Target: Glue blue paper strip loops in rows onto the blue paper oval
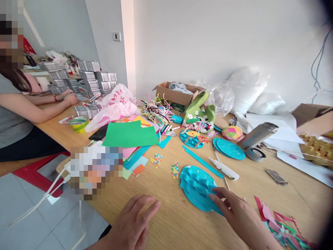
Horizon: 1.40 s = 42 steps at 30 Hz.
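Observation:
A round blue paper disc (197,185) with rows of curled paper scales lies on the wooden table. My right hand (235,211) is at its lower right edge, thumb and fingers closed on a blue paper strip (216,207) that overlaps the disc. To the left, my left hand (136,222) hovers over the table near its front edge, fingers apart and holding nothing. Just left of the disc are small coloured paper dots (175,171). Behind it lie a long blue strip (203,161) and a white glue bottle (224,169).
Green paper (130,134) tops a paper pile. A metal flask (257,136) lies near blue discs (229,148) and a tape roll (255,154). Paper scraps (283,225) fill the lower right. At the far left sits a person (15,114) near stacked grey boxes (90,76).

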Available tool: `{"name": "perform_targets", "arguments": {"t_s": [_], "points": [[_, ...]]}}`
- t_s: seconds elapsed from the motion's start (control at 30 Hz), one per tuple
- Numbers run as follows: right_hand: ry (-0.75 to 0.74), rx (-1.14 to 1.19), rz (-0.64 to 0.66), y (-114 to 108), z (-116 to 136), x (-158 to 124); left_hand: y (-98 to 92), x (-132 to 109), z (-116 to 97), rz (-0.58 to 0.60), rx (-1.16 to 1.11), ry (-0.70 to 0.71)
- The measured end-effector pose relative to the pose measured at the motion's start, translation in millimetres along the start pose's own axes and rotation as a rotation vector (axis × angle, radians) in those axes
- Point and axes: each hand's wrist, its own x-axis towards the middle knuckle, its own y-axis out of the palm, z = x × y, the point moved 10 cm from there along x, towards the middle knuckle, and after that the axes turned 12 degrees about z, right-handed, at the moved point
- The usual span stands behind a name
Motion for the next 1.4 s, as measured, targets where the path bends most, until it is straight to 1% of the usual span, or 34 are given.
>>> {"name": "perform_targets", "arguments": {"t_s": [0.03,0.17,0.23,0.3,0.4,0.53,0.63,0.8,0.9,1.1,1.23,1.4], "points": [[-0.003,0.000,-0.001,0,0,0,-1.2,6,-7,-0.010,-0.007,0.033],[0.022,-0.017,-0.001,-2,2,-3,5.2,41,-16,0.078,-0.037,-0.027],[0.043,-0.032,-0.002,-4,7,-6,8.3,59,-21,0.091,-0.026,-0.039],[0.047,-0.059,0.013,-6,15,-8,16.7,74,-21,0.119,-0.024,-0.054],[0.076,-0.065,0.028,-9,21,-10,34.0,92,-22,0.169,-0.002,-0.070],[0.134,-0.047,0.013,-14,20,-12,56.5,106,-26,0.270,0.050,-0.066],[0.182,0.006,0.031,-12,13,-13,67.4,115,-32,0.329,0.093,-0.046],[0.169,0.216,0.077,1,5,-9,82.3,124,-42,0.375,0.157,0.018],[0.173,0.283,0.073,6,1,-6,88.7,122,-42,0.363,0.199,0.031],[0.156,0.286,0.047,7,0,-4,91.6,114,-40,0.292,0.284,0.013],[0.153,0.240,0.039,4,3,-5,92.0,115,-39,0.276,0.293,-0.006],[0.160,0.217,0.047,4,6,-6,92.1,117,-41,0.258,0.305,0.005]]}}
